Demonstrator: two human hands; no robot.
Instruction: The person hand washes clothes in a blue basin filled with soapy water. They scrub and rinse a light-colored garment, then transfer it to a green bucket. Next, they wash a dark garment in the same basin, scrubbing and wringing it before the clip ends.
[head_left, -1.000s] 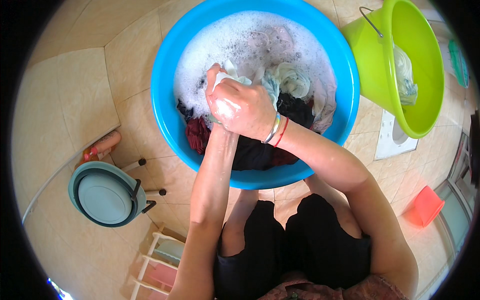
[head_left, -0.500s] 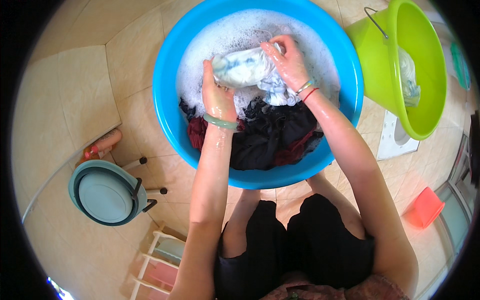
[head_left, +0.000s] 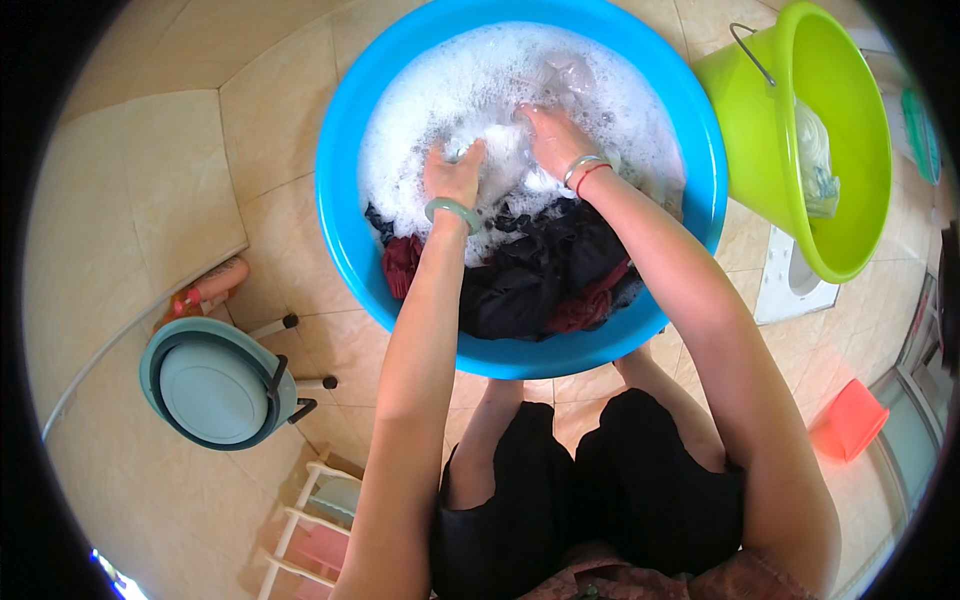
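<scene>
A white garment (head_left: 507, 155) lies mostly sunk in the foamy water of a large blue basin (head_left: 338, 200). My left hand (head_left: 453, 178) grips its left side, thumb and fingertips partly buried in suds. On the garment's other side, my right hand (head_left: 558, 143) is closed on the cloth, its fingertips dipping into the foam. Black clothes (head_left: 540, 270) and dark red cloth (head_left: 402, 262) fill the basin's near half, wet and bunched up. Foam hides most of the garment's outline.
Beside the basin on the right, a lime-green bucket (head_left: 745, 120) holds a pale cloth (head_left: 815, 160). A grey-green folding basin (head_left: 212, 390) stands at left, near a pinkish bottle (head_left: 218, 282). A white rack (head_left: 290, 530) is lower left; a coral container (head_left: 850, 420) sits at right.
Both hands have gone down with the white garment from above the suds into the water. The left hand has moved slightly right and nearer the right one; foam now covers most of the cloth.
</scene>
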